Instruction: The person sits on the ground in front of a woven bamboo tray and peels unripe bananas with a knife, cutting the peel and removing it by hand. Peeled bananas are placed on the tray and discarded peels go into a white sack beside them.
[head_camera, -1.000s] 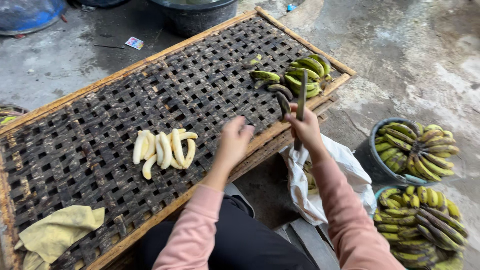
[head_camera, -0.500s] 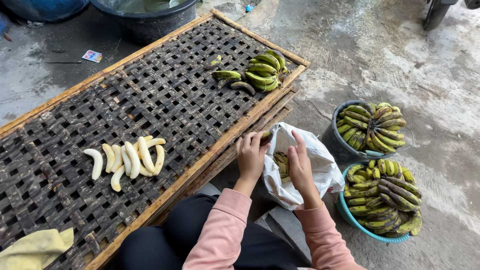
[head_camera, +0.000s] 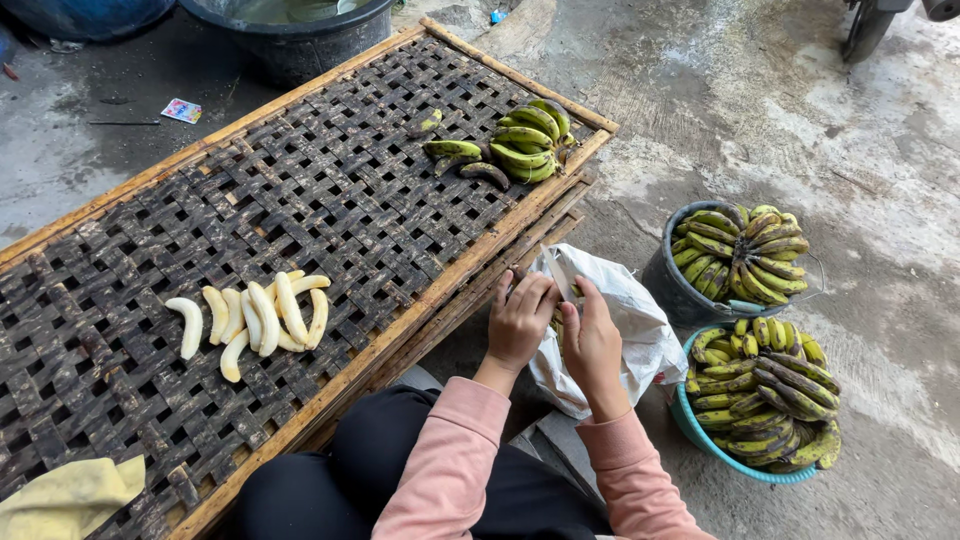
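My left hand (head_camera: 520, 322) and my right hand (head_camera: 592, 342) are close together over the open mouth of a white plastic bag (head_camera: 640, 320) beside the rack. The left fingers curl round a small banana (head_camera: 556, 322) that is mostly hidden between the hands. A thin pale blade, seemingly a knife (head_camera: 556, 278), sticks up from the right hand's grip. Several peeled pale bananas (head_camera: 255, 318) lie in a row on the dark woven bamboo rack (head_camera: 330, 190). A bunch of unpeeled green-yellow bananas (head_camera: 520, 145) lies at the rack's far corner.
A dark bucket (head_camera: 668, 290) and a blue basin (head_camera: 700, 435), both heaped with green-yellow bananas, stand on the concrete to my right. A yellow cloth (head_camera: 70, 495) lies on the rack's near left. Dark tubs (head_camera: 300, 35) stand beyond the rack.
My hands have come back from the banana bunch and the rack to the white bag. The view has swung to the right, so the buckets show more fully.
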